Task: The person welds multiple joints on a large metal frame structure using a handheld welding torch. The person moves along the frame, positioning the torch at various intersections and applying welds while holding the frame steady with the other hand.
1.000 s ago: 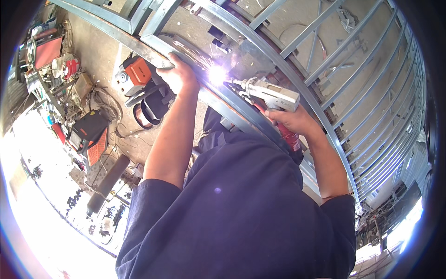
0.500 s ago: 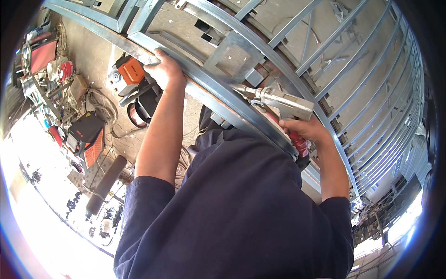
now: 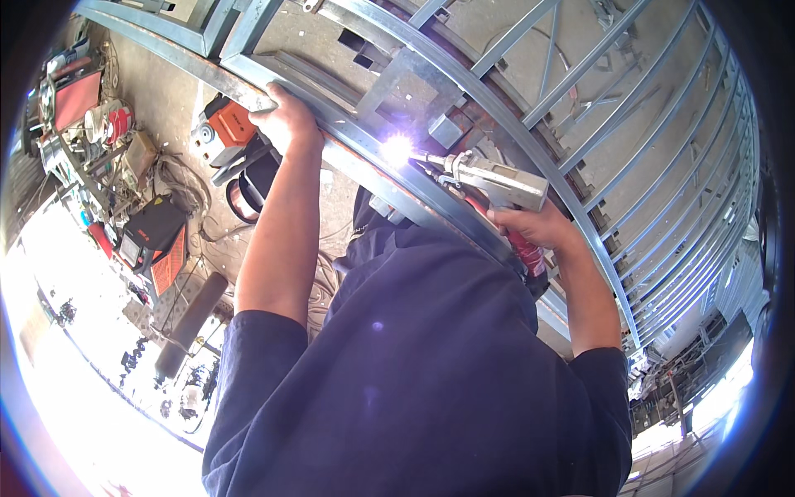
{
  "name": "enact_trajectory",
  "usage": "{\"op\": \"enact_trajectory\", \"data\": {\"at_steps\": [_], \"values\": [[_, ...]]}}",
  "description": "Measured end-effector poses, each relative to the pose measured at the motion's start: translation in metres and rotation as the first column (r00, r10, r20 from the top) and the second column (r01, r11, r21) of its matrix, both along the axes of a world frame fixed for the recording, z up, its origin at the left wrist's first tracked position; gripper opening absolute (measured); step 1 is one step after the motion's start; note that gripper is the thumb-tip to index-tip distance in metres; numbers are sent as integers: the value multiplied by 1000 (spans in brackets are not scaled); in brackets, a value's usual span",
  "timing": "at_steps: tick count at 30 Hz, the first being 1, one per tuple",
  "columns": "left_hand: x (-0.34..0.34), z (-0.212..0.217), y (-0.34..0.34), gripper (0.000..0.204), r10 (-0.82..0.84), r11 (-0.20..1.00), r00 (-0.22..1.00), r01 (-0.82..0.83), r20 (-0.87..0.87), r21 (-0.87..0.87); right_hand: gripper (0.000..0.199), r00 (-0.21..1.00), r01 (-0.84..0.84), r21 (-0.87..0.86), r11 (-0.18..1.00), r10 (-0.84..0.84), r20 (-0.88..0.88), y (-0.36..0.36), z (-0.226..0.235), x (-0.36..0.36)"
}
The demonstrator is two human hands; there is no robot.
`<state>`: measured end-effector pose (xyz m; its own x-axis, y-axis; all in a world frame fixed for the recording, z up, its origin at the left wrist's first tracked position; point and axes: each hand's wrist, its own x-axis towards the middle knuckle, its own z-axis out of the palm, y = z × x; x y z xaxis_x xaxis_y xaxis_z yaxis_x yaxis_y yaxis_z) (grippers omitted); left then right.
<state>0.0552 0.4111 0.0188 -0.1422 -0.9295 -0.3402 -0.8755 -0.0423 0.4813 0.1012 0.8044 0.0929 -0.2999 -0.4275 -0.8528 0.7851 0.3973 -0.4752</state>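
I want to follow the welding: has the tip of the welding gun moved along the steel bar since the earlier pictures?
Cannot tell. The head camera shifted. The welding gun tip sparks below the grey bracket plate on the steel bar, much as before.

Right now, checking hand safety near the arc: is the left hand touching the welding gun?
No, the left hand grips the metal frame rail, well apart from the welding gun.
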Motion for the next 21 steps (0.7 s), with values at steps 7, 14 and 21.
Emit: {"op": "enact_trajectory", "data": {"at_steps": [7, 14, 21], "values": [[1, -1, -1, 89, -10, 1000, 1000, 10, -12, 21, 62, 999, -32, 15, 999, 32, -13, 1, 0, 0], [-1, 2, 1, 89, 5, 1000, 1000, -4, -18, 18, 65, 999, -34, 27, 999, 34, -4, 4, -1, 3], [-1, 1, 1, 89, 6, 1000, 1000, -6, -1, 22, 55, 1000, -24, 30, 999, 24, -12, 3, 2, 4]]}}
